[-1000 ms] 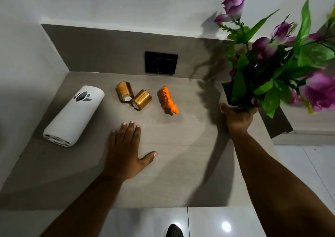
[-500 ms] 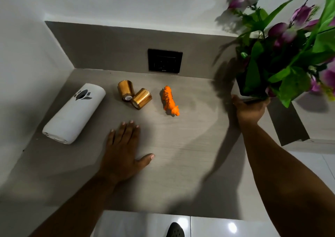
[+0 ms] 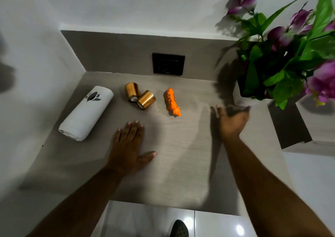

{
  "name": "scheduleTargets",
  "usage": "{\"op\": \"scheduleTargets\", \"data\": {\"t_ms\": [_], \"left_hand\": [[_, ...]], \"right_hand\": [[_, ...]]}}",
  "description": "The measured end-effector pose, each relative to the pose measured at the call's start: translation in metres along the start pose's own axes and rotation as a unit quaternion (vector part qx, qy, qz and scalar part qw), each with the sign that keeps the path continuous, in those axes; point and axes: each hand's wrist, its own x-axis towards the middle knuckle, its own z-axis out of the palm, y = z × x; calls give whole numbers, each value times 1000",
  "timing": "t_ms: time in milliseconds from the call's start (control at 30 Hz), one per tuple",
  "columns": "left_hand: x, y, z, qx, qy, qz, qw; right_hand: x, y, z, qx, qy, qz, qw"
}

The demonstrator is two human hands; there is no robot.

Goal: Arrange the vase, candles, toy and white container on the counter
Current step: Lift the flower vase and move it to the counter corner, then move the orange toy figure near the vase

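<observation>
A pale vase (image 3: 241,99) of purple flowers and green leaves (image 3: 282,55) stands at the counter's right end by the back wall. My right hand (image 3: 231,119) is just in front of it, fingers spread, holding nothing. My left hand (image 3: 129,147) rests flat on the grey counter (image 3: 181,164). A white container (image 3: 87,112) lies on its side at the left. Two gold candles (image 3: 140,96) lie tipped over, touching each other. An orange toy tiger (image 3: 172,102) lies to their right.
A black wall plate (image 3: 168,64) sits in the backsplash behind the toy. White walls close in the counter at the left and back. A lower ledge (image 3: 315,126) is at the right. Glossy floor tiles (image 3: 154,220) and a dark shoe (image 3: 179,228) lie below the counter's front edge.
My right hand has let go of the vase and drawn back towards me with its fingers apart. The vase now stands on the counter's right end. My left hand has stayed flat.
</observation>
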Motion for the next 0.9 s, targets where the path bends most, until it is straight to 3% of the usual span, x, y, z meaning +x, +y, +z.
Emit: {"op": "scheduleTargets", "data": {"t_ms": [133, 233, 333, 400, 767, 900], "left_hand": [[1, 4, -3, 5, -8, -18, 1000], [1, 4, 1, 5, 10, -17, 1000], [4, -1, 5, 9, 12, -12, 1000], [5, -4, 7, 13, 18, -7, 1000], [17, -14, 14, -7, 4, 27, 1000], [19, -13, 17, -16, 6, 26, 1000]], "right_hand": [[-71, -33, 36, -35, -83, -86, 992], [-92, -63, 65, -144, -173, -154, 962], [-93, -79, 81, -298, -231, -133, 917], [-92, -82, 81, -327, -248, -99, 906], [-25, -63, 34, -331, -68, -5, 941], [3, -56, 24, -325, -59, 17, 944]]}}
